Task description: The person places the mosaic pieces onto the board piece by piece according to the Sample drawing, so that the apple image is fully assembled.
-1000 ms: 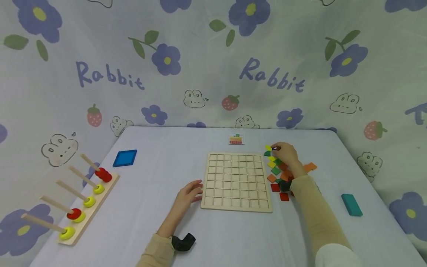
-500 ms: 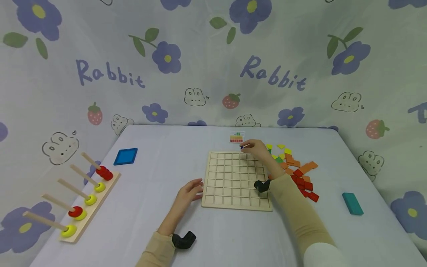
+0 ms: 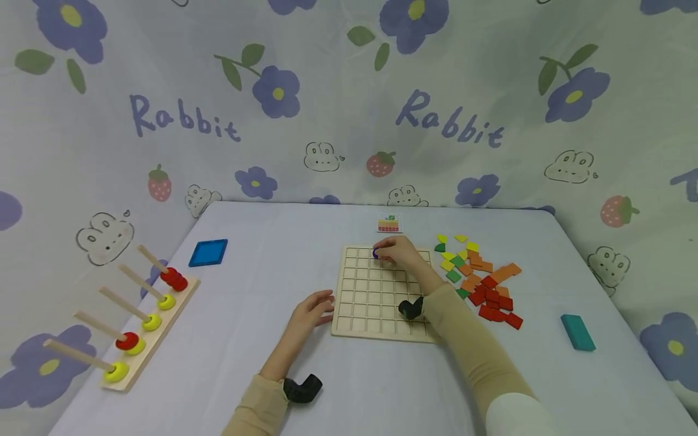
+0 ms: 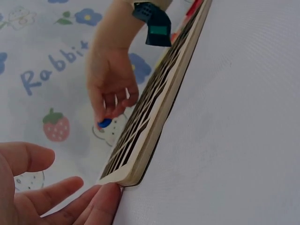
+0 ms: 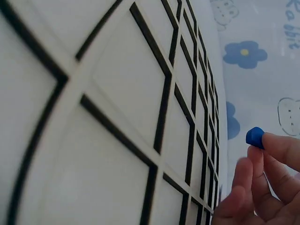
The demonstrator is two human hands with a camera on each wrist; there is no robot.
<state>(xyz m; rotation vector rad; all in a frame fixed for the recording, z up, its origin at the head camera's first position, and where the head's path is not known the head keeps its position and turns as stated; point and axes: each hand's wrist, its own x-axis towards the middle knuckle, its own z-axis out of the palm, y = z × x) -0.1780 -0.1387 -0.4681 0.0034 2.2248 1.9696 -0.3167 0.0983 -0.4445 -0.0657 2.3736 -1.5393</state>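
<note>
A square wooden grid board (image 3: pixel 360 309) lies on the white table. Over its far rows my right hand (image 3: pixel 402 251) pinches a small blue piece (image 5: pixel 254 137) between thumb and finger; in the right wrist view the piece's exact shape is partly covered. From the left wrist view, the same blue piece (image 4: pixel 104 123) is seen held above the board. My left hand (image 3: pixel 311 312) stays by the board's left edge, fingers loosely spread, a fingertip touching the rim near a corner. Beside the board's right edge lie loose red tiles (image 3: pixel 493 298), orange tiles (image 3: pixel 480 264), and yellow and green ones.
A picture card (image 3: pixel 389 223) lies behind the board. At the left are a blue tray (image 3: pixel 208 252) and a wooden peg stand (image 3: pixel 158 336) with red and yellow rings. A teal block (image 3: pixel 578 332) rests at the far right. Patterned cloth hangs behind the table.
My right hand has moved left from the loose tiles to over the board's far rows, carrying the blue piece. The left hand has stayed at the board's left edge.
</note>
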